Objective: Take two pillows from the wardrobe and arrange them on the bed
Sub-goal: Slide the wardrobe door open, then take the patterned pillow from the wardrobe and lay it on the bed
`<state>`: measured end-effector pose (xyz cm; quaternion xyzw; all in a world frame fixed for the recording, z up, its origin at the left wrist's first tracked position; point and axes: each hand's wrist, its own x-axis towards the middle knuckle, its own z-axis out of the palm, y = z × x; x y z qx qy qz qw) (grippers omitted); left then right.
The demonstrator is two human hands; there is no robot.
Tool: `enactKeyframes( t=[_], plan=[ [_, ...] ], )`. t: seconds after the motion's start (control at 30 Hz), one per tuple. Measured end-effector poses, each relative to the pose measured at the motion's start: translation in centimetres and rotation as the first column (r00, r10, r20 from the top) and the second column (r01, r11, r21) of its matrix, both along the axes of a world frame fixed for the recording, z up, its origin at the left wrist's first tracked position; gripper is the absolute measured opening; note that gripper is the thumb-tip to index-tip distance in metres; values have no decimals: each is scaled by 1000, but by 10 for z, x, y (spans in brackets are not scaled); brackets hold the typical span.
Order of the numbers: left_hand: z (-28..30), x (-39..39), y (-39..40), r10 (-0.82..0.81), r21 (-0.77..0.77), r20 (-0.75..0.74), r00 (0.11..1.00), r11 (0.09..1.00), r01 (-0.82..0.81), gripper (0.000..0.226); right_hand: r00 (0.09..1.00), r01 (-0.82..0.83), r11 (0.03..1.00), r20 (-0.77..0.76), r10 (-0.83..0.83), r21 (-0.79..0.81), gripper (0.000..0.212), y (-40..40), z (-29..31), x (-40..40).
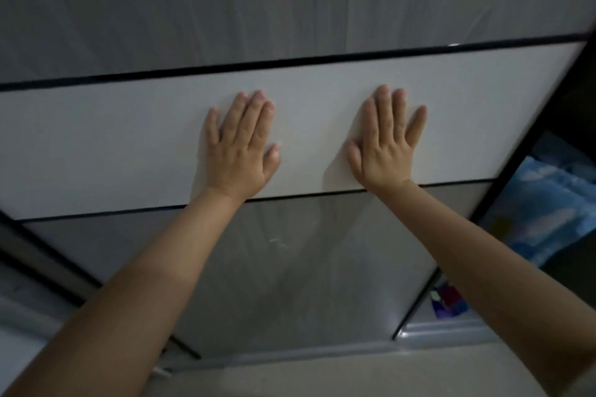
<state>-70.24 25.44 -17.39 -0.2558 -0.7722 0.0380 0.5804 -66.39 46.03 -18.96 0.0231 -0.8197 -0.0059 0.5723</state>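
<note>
A sliding wardrobe door point(113, 145) fills the view, with a white middle band between grey panels and thin black strips. My left hand point(240, 147) lies flat on the white band, fingers spread. My right hand point(387, 142) is pressed flat on the same band a little to the right, fingers apart. Neither hand holds anything. At the door's right edge the wardrobe stands partly uncovered, and a blue and white patterned pillow point(545, 216) shows inside the dark opening. Only part of that pillow is visible.
The door's dark frame edge point(532, 145) runs diagonally at the right. A small colourful object point(448, 300) lies low in the wardrobe opening. The door's bottom track point(451, 332) and pale floor point(322, 377) lie below. Another door panel edge is at the lower left.
</note>
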Motion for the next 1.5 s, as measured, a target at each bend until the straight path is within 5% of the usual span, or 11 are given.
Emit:
enactKeyframes(
  t=[0.13,0.27,0.67,0.9,1.1,1.17,1.3,1.4,1.5],
  plan=[
    [-9,-4,-73,-46,-102,57,997,993,52,51,994,-31,985,102,49,-171,64,-66,-3,-1],
    [-5,-19,-120,-62,-154,-4,998,986,61,50,987,-2,983,161,31,-181,81,-108,-2,-4],
    [-9,-37,-213,8,-164,-23,1000,986,-12,52,962,-11,989,270,51,-147,70,-198,-7,-22],
    [-9,-41,-231,-60,-209,-22,998,976,54,52,916,40,960,394,75,-276,73,-232,2,-11],
    [-5,-7,-184,-262,138,84,961,959,249,45,860,-109,970,468,202,-218,50,-208,17,31],
    [-8,9,-144,-432,142,137,892,899,413,39,835,-90,981,525,168,-171,47,-179,21,57],
    [-9,50,-50,-712,208,383,589,688,695,36,796,136,956,604,52,-261,38,-106,5,136],
    [-25,88,29,-717,194,554,422,605,773,35,728,350,882,684,-45,-315,28,-40,-21,201],
    [-49,127,115,-536,128,776,331,648,750,29,637,491,805,768,-70,-334,21,33,-46,256]
  ],
)
